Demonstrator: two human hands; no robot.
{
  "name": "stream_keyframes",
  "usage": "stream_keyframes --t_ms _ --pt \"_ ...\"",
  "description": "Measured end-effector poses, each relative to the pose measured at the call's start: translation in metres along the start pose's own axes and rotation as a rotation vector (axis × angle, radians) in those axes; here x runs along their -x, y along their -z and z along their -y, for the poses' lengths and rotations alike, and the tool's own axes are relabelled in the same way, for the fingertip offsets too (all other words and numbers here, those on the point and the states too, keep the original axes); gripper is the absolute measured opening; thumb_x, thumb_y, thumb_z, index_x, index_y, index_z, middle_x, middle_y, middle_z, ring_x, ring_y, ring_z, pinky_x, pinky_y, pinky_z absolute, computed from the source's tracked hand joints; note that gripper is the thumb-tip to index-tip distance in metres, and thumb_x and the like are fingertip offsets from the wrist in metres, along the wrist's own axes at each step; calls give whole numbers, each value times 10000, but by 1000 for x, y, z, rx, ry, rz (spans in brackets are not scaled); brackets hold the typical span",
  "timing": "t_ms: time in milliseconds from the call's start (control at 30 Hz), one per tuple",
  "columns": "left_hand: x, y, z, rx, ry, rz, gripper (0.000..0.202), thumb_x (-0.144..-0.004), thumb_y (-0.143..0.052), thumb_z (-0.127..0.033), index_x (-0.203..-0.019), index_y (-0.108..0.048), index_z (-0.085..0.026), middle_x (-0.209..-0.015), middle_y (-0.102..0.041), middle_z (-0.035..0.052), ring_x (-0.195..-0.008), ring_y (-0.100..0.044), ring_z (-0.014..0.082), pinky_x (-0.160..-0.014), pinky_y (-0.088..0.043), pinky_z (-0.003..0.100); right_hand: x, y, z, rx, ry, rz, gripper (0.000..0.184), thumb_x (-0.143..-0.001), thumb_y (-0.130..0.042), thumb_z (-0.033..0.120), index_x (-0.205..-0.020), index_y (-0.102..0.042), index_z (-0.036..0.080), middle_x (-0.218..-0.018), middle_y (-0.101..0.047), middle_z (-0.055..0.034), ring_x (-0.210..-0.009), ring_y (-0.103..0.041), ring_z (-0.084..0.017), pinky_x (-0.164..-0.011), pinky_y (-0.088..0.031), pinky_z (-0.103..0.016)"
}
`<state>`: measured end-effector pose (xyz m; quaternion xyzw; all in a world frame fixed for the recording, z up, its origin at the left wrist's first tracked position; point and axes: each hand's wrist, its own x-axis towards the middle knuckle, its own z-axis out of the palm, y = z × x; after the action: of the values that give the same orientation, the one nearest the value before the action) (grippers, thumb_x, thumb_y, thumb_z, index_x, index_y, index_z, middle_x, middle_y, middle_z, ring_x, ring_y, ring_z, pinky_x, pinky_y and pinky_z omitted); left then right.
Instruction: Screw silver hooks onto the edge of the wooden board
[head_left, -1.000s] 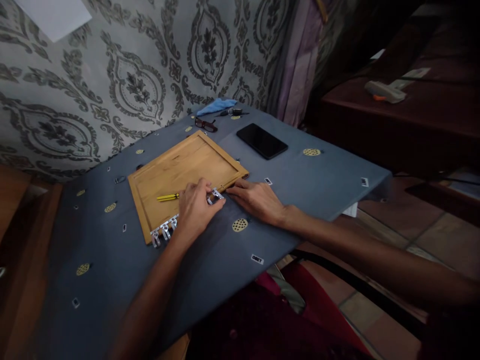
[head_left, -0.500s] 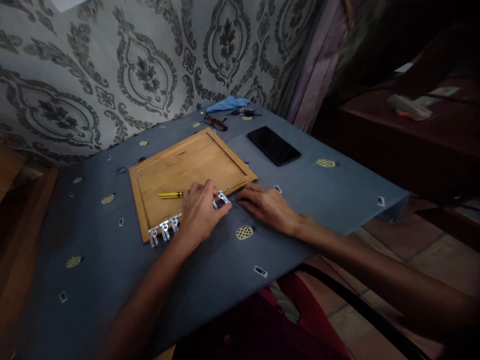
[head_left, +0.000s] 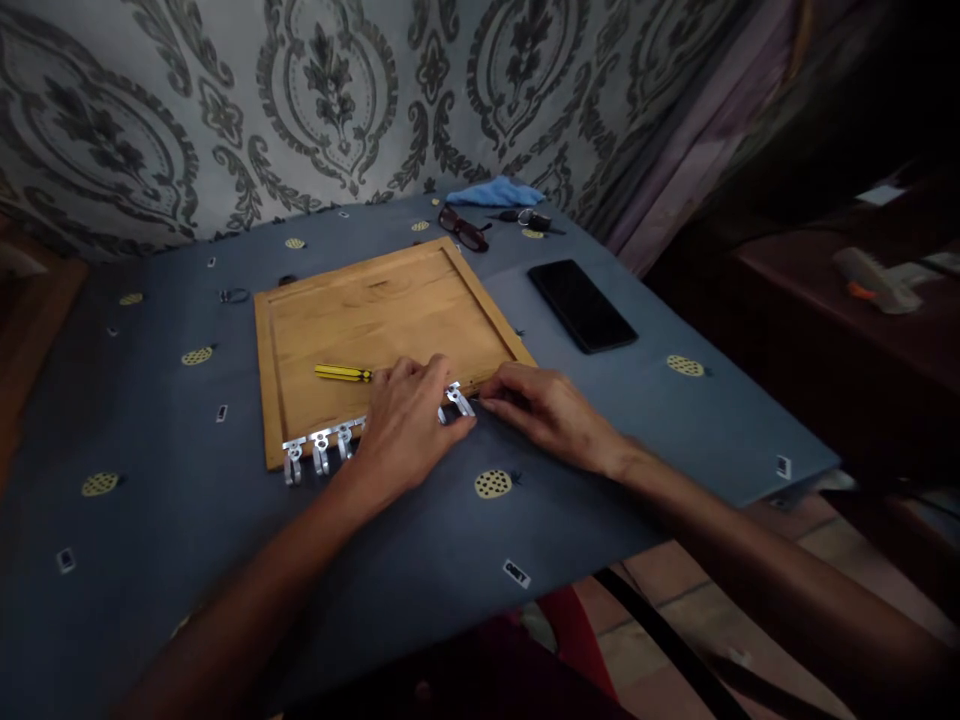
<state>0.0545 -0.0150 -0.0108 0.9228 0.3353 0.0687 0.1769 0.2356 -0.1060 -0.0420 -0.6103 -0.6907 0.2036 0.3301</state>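
A wooden tray (head_left: 375, 310) lies on a blue-grey tablecloth (head_left: 225, 530). Along its near edge runs a silver rail of metal hooks (head_left: 322, 450). My left hand (head_left: 409, 425) lies palm down over the middle of that rail, fingers curled onto it. My right hand (head_left: 551, 410) rests beside the tray's near right corner, its fingertips pinched at the rail's right end (head_left: 459, 400). A yellow screwdriver (head_left: 341, 373) lies inside the tray, just beyond my left hand.
A black phone (head_left: 583, 305) lies to the right of the tray. Glasses (head_left: 463, 228), a blue cloth (head_left: 495, 191) and a small dark object sit at the table's far edge by the patterned wall. The table's right edge drops to a tiled floor.
The view has swung right and down, so everything shifts in frame. Both hands stay on the hook rail at the tray's near edge; the right hand has edged closer to the rail's end.
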Motion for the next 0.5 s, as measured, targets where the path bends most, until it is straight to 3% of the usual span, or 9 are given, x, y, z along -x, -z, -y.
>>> stream_keyframes --t_ms 300,500 --pt "-1 0 1 33 1 18 304 -850 -752 -369 -1027 -547 -230 -1086 -729 41 -1098 -580 291 -934 -407 435 -5 -7 5 -16 4 11 104 -973 -552 235 -920 -634 200 -856 -710 -49 -758 -649 -166 -684 -482 -279" --pt "-2 -1 3 48 -2 17 390 -830 -792 -387 -1079 -554 -205 -1099 -724 53 -1119 -570 301 -939 -399 445 -5 -12 2 -26 32 6 100 -955 -548 192 -912 -638 191 -832 -701 -41 -744 -645 -154 -670 -472 -262"
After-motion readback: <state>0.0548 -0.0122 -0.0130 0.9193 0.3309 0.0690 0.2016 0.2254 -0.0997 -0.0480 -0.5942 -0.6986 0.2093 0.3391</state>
